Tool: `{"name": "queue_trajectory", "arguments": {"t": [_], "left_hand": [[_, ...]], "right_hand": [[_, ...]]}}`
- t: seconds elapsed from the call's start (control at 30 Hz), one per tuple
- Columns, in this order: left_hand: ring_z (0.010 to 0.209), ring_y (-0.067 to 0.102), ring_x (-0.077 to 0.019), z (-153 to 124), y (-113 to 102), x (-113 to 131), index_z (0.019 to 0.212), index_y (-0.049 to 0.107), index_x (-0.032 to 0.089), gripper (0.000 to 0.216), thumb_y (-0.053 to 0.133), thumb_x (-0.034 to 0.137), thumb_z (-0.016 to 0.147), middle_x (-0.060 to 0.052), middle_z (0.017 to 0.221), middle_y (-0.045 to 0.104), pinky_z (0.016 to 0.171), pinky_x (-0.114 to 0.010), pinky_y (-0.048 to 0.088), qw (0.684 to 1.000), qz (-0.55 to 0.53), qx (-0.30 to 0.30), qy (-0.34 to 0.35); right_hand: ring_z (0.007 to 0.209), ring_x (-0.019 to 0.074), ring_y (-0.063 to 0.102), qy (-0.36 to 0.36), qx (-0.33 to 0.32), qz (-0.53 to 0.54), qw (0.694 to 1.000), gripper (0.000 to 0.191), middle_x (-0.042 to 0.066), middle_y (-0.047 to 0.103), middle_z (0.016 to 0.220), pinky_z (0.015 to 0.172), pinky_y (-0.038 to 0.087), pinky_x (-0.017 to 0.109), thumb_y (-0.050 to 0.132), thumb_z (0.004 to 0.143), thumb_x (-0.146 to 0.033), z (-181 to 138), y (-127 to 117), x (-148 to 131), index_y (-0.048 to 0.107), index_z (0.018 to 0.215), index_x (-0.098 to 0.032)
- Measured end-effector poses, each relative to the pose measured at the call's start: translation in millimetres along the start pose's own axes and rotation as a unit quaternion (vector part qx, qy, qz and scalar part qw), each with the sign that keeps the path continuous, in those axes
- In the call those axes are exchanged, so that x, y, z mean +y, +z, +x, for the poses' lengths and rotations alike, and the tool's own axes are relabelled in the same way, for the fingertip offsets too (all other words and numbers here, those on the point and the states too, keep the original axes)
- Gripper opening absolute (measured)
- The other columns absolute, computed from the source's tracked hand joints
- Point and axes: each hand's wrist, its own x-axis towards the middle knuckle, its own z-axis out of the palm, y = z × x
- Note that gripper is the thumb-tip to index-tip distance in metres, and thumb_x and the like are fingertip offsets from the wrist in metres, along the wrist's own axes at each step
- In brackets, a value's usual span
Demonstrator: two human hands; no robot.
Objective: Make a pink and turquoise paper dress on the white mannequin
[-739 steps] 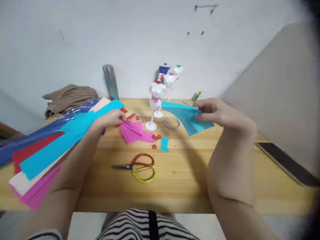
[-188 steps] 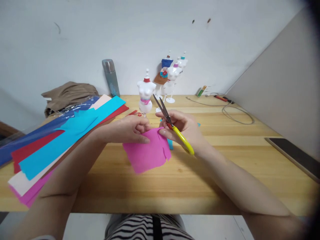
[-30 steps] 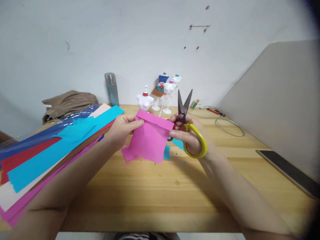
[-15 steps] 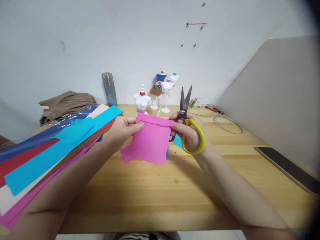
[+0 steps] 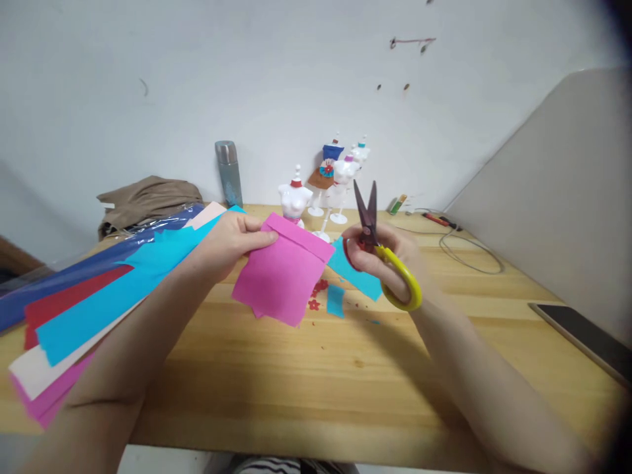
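My left hand [image 5: 241,240] pinches the upper left corner of a pink sheet [image 5: 281,273], crepe paper or thin fabric, with a folded strip along its top edge. The sheet hangs tilted above the table. My right hand [image 5: 388,257] has fingers through the handles of yellow-and-red scissors [image 5: 402,283]; the dark blades point up and stand apart, away from the sheet. Beneath, a blue piece [image 5: 363,276], a small blue square [image 5: 336,301] and red flower-shaped cutouts [image 5: 315,305] lie on the table. Behind the sheet stands a white mini mannequin [image 5: 295,197] with a red neck band.
Strips of coloured material [image 5: 123,283] lie under my left forearm. A brown cloth [image 5: 153,197] and a flask [image 5: 228,174] stand at the back left. More dressed mini mannequins [image 5: 333,168] are by the wall. At right are a cable [image 5: 469,263] and a phone [image 5: 582,339].
My right hand has let go of the pink sheet's right side and drawn off to the right with the scissors. The sheet now tilts down to the right, held by my left hand alone.
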Motion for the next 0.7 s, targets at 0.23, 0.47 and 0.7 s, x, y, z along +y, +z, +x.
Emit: {"name": "queue_trajectory", "arguments": {"t": [0.23, 0.47, 0.7], "left_hand": [[0.049, 0.052, -0.0092, -7, -8, 12, 0.064, 0.07, 0.011, 0.019, 0.078, 0.026, 0.07, -0.002, 0.056, 0.061, 0.048, -0.021, 0.037, 0.996, -0.049, 0.074, 0.016], [0.056, 0.059, -0.012, -7, -13, 12, 0.075, 0.076, 0.011, 0.02, 0.083, 0.028, 0.067, -0.004, 0.064, 0.067, 0.053, -0.023, 0.044, 0.995, -0.065, 0.069, 0.042], [0.057, 0.06, -0.0123, -6, -20, 12, 0.075, 0.076, 0.012, 0.016, 0.081, 0.026, 0.068, -0.004, 0.067, 0.068, 0.054, -0.024, 0.047, 0.993, -0.066, 0.076, 0.058]], "right_hand": [[0.073, 0.0189, 0.056, -0.191, 0.019, -0.22, 0.956, 0.041, 0.002, 0.059, 0.082, 0.066, 0.047, 0.034, 0.084, 0.078, -0.045, -1, -8, -4, 0.074, 0.109, -0.021], [0.069, 0.0158, 0.055, -0.007, -0.263, 0.039, 0.964, 0.062, 0.003, 0.059, 0.079, 0.061, 0.049, 0.03, 0.07, 0.085, -0.066, -5, -23, -15, 0.074, 0.124, -0.019], [0.055, 0.0113, 0.043, 0.03, -0.286, 0.076, 0.955, 0.053, -0.002, 0.048, 0.065, 0.048, 0.035, 0.024, 0.064, 0.09, -0.06, -6, -24, -4, 0.076, 0.117, -0.016]]}}
